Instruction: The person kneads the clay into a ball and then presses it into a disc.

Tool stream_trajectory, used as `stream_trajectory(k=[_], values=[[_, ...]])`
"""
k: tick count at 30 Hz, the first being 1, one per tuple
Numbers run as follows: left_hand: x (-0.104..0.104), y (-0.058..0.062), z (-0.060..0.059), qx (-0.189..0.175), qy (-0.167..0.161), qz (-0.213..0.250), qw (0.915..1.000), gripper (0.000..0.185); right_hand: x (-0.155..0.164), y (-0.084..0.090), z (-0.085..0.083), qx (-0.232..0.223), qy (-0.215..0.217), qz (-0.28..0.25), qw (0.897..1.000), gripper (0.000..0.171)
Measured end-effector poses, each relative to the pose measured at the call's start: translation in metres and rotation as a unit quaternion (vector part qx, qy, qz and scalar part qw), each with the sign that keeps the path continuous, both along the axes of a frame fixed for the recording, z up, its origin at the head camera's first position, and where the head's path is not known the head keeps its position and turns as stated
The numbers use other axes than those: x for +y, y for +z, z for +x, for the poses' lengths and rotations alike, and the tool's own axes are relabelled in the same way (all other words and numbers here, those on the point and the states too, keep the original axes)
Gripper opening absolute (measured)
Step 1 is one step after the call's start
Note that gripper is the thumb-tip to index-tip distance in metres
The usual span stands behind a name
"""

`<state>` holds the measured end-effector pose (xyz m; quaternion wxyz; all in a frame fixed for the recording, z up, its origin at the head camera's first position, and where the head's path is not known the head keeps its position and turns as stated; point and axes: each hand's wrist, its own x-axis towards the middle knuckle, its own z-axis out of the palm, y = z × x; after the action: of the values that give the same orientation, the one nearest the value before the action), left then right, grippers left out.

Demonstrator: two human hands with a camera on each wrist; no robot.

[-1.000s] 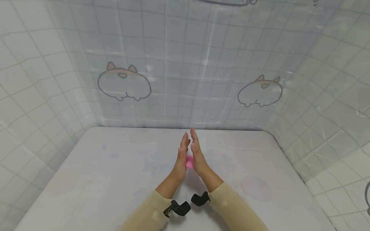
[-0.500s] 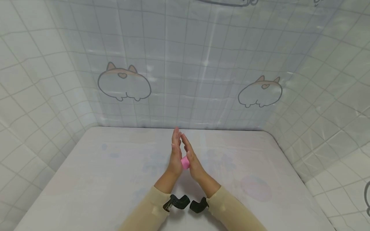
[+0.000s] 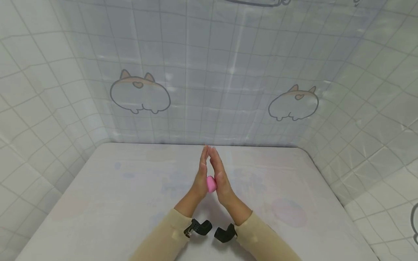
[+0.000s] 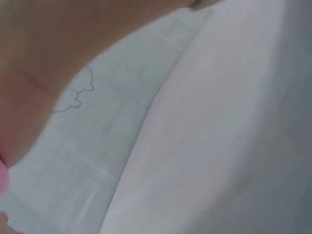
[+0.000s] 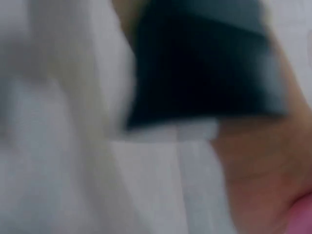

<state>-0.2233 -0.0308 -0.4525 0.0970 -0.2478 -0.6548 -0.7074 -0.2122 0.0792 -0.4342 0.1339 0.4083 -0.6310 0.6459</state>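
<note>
Pressed palm to palm, left hand (image 3: 200, 179) and right hand (image 3: 221, 181), fingers straight and fingertips meeting above. Sandwiched between the palms, a soft pink lump (image 3: 211, 183) (putty or clay, by the look), held clear above the bench (image 3: 98, 203). Judged mid-roll, shaping the lump between flat palms; next calls for sliding one palm against the other with even pressure. No readable writing; only cartoon corgi prints (image 3: 140, 92) on the tiled curtain behind.
</note>
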Motion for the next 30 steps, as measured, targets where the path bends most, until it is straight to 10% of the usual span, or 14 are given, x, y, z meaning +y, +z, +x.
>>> stream_trajectory(k=[16, 30], values=[[0.010, 0.000, 0.023, 0.052, -0.051, -0.047, 0.9962, 0.071, 0.008, -0.002, -0.014, -0.036, -0.088, -0.040, 0.995, 0.080], [0.009, 0.006, 0.021, 0.049, 0.012, 0.024, 0.9984, 0.083, -0.001, -0.015, -0.012, -0.161, -0.013, 0.017, 0.987, 0.069]])
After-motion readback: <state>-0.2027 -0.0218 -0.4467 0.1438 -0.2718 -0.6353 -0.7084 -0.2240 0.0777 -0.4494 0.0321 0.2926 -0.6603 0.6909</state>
